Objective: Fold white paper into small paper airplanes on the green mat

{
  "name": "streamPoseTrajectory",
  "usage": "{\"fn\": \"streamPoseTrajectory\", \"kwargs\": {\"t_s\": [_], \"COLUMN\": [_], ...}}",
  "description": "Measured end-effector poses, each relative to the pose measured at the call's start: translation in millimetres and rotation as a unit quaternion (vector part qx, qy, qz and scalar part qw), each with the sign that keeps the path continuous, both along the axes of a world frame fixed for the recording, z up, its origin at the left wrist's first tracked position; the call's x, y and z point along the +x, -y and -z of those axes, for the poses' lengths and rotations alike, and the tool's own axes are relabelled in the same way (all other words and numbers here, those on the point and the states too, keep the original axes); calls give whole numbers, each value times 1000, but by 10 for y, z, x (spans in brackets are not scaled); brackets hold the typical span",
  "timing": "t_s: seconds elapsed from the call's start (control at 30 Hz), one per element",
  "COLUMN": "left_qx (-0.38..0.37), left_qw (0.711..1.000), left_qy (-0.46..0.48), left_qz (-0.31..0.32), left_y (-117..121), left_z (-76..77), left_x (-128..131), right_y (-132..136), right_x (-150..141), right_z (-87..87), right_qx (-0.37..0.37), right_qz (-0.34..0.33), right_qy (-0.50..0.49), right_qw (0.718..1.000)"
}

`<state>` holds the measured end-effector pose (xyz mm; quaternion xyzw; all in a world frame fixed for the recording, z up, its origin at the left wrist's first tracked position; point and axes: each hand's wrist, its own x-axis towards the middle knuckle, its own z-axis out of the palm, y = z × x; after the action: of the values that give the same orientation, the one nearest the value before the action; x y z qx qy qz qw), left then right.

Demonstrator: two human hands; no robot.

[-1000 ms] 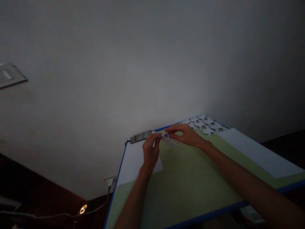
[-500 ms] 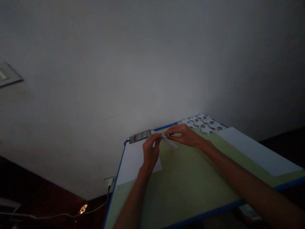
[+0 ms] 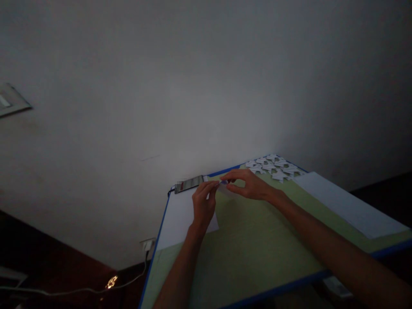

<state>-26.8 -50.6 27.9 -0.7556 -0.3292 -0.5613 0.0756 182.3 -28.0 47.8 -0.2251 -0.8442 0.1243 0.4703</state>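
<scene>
A small piece of white paper point(image 3: 223, 182), partly showing bluish, is held up over the far part of the green table. My left hand point(image 3: 203, 204) pinches its left end between thumb and fingers. From the right, my right hand point(image 3: 249, 184) has its fingertips at the paper's upper edge and its thumb just below. Much of the paper is hidden by the fingers, so its folds cannot be made out. Beyond my right hand, several folded white paper shapes point(image 3: 279, 175) with pointed tips lie grouped in the far corner.
The green table point(image 3: 257, 249) has a blue edge and stands against a grey wall. A phone point(image 3: 189, 184) rests at the back left over a white sheet point(image 3: 177, 219). Another long white sheet point(image 3: 347, 206) lies along the right. A plug point(image 3: 148, 245) with a cable sits left of the table.
The paper's loose part, which hung down to the right below my hands, now barely shows. My right thumb and fingers have shifted slightly on the paper; my left hand is almost still.
</scene>
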Motion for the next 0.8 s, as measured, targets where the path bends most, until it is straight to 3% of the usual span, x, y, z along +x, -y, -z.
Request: {"fn": "streamPoseTrajectory", "kwargs": {"t_s": [0.3,0.53,0.8], "left_qx": [30,42,6], "left_qw": [999,999,1000], "left_qy": [-15,-9,14], "left_qz": [-1,-5,-17], "left_y": [38,54,76], "left_z": [-1,-32,-48], "left_x": [18,35,29], "right_y": [-103,-116,-72], "right_x": [-105,-67,-84], "right_z": [86,71,52], "right_qx": [159,155,113], "right_qz": [85,90,112], "right_qy": [31,0,-73], "right_qw": [983,984,985]}}
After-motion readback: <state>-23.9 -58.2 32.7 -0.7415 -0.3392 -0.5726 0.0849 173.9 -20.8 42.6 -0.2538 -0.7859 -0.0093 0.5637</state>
